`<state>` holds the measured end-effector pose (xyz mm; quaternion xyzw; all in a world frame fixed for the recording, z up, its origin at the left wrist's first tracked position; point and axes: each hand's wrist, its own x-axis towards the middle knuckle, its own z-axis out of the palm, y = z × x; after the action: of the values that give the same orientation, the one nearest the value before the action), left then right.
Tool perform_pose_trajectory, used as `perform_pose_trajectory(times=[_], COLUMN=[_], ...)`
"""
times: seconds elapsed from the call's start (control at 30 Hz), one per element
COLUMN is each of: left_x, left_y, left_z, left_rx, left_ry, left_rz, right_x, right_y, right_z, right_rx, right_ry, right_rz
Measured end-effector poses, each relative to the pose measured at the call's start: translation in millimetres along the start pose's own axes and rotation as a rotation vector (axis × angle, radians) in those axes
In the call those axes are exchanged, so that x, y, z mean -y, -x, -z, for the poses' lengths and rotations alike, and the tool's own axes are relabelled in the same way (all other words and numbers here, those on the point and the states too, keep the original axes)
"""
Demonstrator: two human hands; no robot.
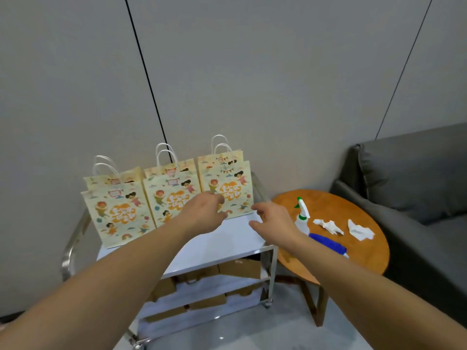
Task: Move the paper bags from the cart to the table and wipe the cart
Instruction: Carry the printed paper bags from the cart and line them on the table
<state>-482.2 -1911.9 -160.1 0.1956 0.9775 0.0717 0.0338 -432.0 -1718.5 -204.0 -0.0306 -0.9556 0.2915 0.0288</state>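
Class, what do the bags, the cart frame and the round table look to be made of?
Bags: matte printed paper with creased folds and twisted white handles. Cart frame: polished metal, probably steel, given its mirror shine. Round table: apparently wood or wood veneer, smooth orange-brown.

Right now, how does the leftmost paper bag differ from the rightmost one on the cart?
The leftmost paper bag stands nearer the camera with nothing in front of it; the rightmost paper bag stands farther back, by the table-side rail, with the left hand in front of its lower corner. Both stand upright, with the same cartoon print and white handles.
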Motion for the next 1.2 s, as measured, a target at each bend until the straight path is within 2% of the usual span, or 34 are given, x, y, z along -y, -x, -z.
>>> perform_pose_trajectory(times=[0.13,0.37,0.63,0.93,1.07,1.2], left_x=[12,30,59,89,89,89], left_y=[-32,-100,-192,-278,-303,-310], left_z=[3,23,37,25,12,0], left_rx=[-0.014,-0.058,-0.096,-0.019,0.008,-0.06], left_ry=[-0.036,-0.001,0.03,0.075,0.092,0.23], left_rz=[0.004,-0.014,-0.154,-0.324,-0.345,-0.314], right_x=[-1,0,7,28,32,32], right_y=[-40,-90,-148,-175,-171,-164], right_z=[0,-6,4,-17,-30,-49], right_rx=[-0.01,-0.023,-0.147,-0.239,-0.254,-0.231], right_ry=[-0.007,-0.068,-0.037,0.031,0.043,0.069], right_rz=[0.037,-0.011,-0.173,-0.324,-0.448,-0.556])
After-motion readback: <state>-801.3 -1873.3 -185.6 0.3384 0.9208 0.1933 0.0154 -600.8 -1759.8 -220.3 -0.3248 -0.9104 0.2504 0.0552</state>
